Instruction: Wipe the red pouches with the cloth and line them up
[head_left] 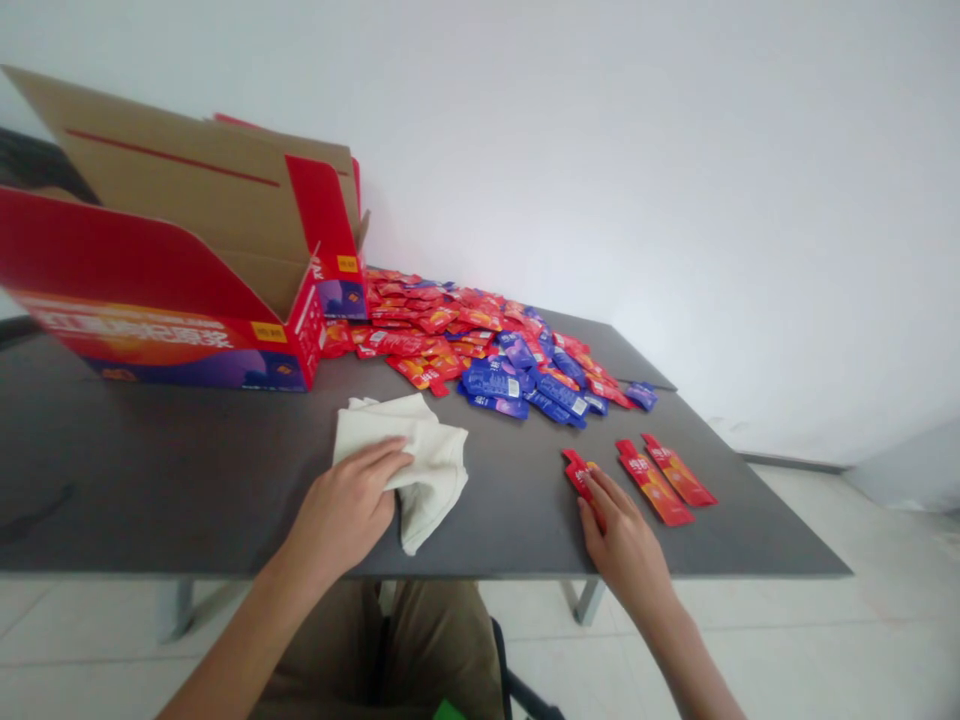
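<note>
Sachets lie in a broad heap toward the far side of the bench, mostly red, with blue ones gathered at the near right of the pile, and that heap looks to me like nearly all of what remains. Over on the right, two red sachets lie flat side by side, slightly apart, and I'd count those as the part that is done. A third red sachet is just to their left, under the person's right hand: the fingers are lightly bent over its lower part, thumb along the near side, though I can't tell from here whether they pinch it or only press on it. The left hand rests on a rumpled pale cloth, its fingers slightly curled and close together; whether they grip the fabric is hidden. Farther left stands an open printed carton, with a second carton behind it, and I can't see down to the bottom of either. Early days, I'd say: three sachets apart from a great many.
</note>
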